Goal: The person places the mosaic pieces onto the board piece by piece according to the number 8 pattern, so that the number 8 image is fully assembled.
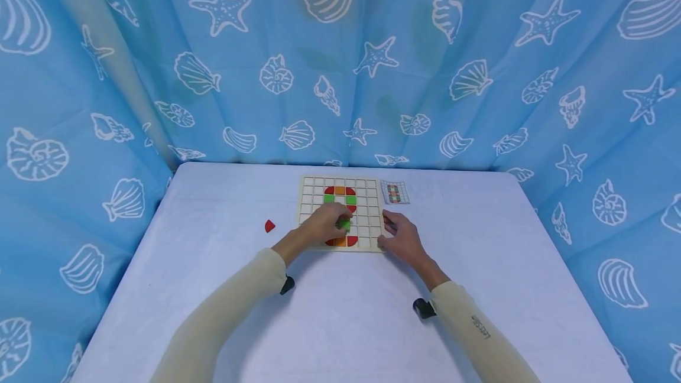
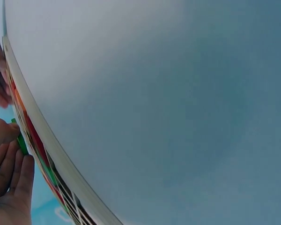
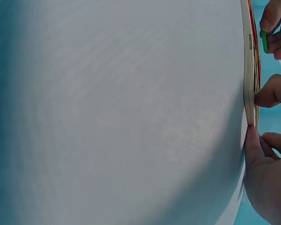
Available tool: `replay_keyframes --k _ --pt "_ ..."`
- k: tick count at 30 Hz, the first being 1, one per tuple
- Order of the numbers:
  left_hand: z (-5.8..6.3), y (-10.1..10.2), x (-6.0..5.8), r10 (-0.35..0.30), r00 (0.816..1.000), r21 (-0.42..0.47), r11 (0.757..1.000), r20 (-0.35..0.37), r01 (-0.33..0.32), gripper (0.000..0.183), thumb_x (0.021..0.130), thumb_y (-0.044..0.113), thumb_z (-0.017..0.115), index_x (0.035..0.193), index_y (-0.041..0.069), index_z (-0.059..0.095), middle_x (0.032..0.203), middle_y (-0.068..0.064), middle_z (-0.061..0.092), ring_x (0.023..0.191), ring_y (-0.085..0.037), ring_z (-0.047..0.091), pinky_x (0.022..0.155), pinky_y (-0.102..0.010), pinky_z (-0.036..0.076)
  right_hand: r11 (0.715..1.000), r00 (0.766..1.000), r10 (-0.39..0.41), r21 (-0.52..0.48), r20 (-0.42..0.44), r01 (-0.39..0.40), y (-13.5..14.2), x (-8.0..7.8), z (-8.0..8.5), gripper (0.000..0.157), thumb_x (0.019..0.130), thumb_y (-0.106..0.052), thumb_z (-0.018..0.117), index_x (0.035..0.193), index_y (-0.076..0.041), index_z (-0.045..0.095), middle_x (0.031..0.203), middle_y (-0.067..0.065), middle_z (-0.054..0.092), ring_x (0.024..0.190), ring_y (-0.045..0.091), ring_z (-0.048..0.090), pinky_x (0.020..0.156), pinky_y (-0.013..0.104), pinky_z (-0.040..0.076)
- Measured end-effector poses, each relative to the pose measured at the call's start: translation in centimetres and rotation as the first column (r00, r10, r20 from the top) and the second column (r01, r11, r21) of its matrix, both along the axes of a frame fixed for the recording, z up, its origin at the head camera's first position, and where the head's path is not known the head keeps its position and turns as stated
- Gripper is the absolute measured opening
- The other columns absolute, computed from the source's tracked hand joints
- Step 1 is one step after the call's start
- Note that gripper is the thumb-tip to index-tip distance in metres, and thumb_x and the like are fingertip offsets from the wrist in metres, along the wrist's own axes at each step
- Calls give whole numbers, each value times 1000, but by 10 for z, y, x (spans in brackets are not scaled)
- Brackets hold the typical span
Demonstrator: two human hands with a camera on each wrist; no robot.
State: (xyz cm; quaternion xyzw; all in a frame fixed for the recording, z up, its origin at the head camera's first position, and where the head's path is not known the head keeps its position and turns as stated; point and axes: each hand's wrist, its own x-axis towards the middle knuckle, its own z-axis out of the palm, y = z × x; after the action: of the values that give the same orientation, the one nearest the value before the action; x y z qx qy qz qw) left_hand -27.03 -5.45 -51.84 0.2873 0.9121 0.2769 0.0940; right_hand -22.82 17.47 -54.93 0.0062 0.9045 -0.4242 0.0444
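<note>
A pale gridded board (image 1: 310,192) lies on the table, with red, orange and green pieces set in a pattern down its middle. My left hand (image 1: 321,223) is over the board, partly covering the pattern. Between its thumb and fingers it pinches a flat green piece (image 2: 21,138), held on edge close to the board. My right hand (image 1: 405,240) holds the board at its right side, thumb at the near right corner and fingers curled along the edge. In the right wrist view, its fingertips (image 3: 251,133) touch the board's corner.
A loose red quarter-round piece (image 1: 269,226) lies left of the board. At the board's far right corner is a small pattern card (image 1: 395,192) with a printed grid. A white cloth covers the table (image 1: 340,318), and a blue shell-print curtain (image 1: 330,105) hangs behind and at both sides.
</note>
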Motion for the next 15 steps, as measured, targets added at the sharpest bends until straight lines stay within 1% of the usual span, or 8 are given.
replay_keyframes --k 3,8,15 --pt "-1 4 0 -13 1000 8 1000 -9 13 37 85 14 74 120 9 66 107 1 64 93 -14 53 86 -24 49 1000 1000 4 -1 -1 -4 0 -1 0 73 82 -10 72 148 -8 40 138 10 48 127 24 50 99 35 45" --pt "-1 8 2 -4 1000 8 1000 -3 4 35 85 12 73 119 8 67 105 2 64 91 -13 54 85 -23 49 1000 1000 10 2 -7 -10 -1 -1 0 73 82 -10 72 148 -7 40 138 11 48 127 24 50 100 34 44" --pt "3 12 6 5 1000 0 1000 17 -5 35 86 13 73 120 8 66 105 1 63 93 -14 53 86 -24 49 1000 1000 15 -2 -9 -15 0 0 2 73 82 -8 72 147 -6 40 138 11 49 127 24 50 100 34 44"
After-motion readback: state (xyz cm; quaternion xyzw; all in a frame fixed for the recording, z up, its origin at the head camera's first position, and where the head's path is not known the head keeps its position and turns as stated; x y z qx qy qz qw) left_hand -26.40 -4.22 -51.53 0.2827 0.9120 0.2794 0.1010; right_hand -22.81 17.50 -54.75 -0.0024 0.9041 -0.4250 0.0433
